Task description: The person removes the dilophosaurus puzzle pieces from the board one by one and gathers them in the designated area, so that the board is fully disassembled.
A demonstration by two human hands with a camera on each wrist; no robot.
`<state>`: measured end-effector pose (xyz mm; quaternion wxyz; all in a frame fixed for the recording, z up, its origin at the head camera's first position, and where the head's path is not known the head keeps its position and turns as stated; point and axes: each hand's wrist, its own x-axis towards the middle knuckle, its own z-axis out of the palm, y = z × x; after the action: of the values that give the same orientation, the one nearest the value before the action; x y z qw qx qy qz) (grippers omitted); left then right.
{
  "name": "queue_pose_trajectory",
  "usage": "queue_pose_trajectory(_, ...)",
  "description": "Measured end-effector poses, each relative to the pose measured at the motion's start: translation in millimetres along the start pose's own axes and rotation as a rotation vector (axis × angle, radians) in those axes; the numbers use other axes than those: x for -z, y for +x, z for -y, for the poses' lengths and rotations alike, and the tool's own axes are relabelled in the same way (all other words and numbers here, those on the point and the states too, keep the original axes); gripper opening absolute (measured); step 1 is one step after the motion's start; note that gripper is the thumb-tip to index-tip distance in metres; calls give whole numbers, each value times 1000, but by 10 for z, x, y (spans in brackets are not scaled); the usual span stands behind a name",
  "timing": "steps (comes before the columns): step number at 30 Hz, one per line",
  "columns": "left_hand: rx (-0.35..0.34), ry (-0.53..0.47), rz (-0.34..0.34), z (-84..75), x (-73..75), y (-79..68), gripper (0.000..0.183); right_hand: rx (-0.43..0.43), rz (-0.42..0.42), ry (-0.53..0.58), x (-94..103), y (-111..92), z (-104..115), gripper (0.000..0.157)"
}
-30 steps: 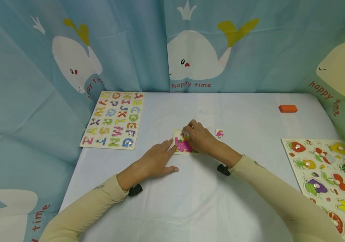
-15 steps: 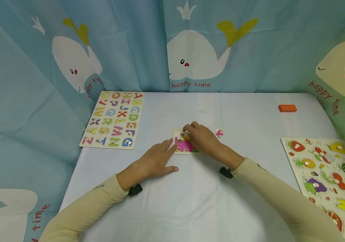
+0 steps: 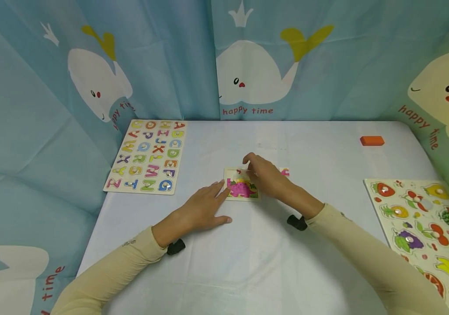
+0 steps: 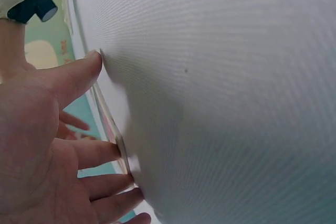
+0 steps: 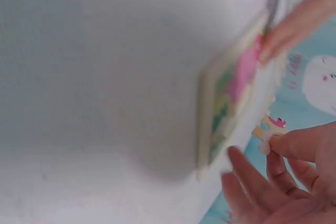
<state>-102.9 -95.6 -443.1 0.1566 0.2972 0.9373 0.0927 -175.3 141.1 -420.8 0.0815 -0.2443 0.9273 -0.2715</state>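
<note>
A small jigsaw board (image 3: 230, 173) with a pink dinosaur picture lies mid-table. My left hand (image 3: 204, 208) rests flat at its left side, index fingertip on the board's edge and thumb spread out. Over the board's upper right is my right hand (image 3: 267, 177). In the right wrist view its thumb and a finger pinch a jigsaw piece (image 5: 272, 127) with pink on it, held up off the board, while other fingers reach near the board's rim. A second loose jigsaw piece (image 3: 284, 172) lies just right of the board, partly hidden behind the right hand.
An alphabet peg puzzle (image 3: 145, 156) lies at the back left. On the right side sits a fruit peg puzzle (image 3: 389, 203). An orange block (image 3: 372, 141) is at the back right. Whale-print curtains (image 3: 185, 61) stand behind and beside the table.
My right hand has moved slightly up and right, lifting the jigsaw piece, so more of the dinosaur shows and the loose piece is more covered. The left hand has stayed put.
</note>
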Motion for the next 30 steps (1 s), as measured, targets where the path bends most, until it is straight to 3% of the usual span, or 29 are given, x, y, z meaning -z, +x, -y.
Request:
queue_pose_trajectory(7, 0, 2, 2, -2, -20, 5, 89, 10, -94, 46, 353, -123, -163, 19)
queue_pose_trajectory(10, 1, -1, 4, -4, -16, 2, 89, -32, -112, 62, 507, -210, -298, 13)
queue_pose_trajectory(15, -3, -4, 1, -12, 1, -4, 89, -142, -127, 76, 724, -398, -563, 15)
queue_pose_trajectory(18, -6, -3, 2, -11, 3, -3, 89, -201, -95, 75, 832, -500, -770, 19)
queue_pose_trajectory(24, -10, -2, 8, -9, 8, -3, 90, -306, 46, 88, 982, -637, -1185, 23)
queue_pose_trajectory(30, -11, -7, 14, -5, 6, 1, 91, -350, 120, 142, 963, -667, -1361, 24)
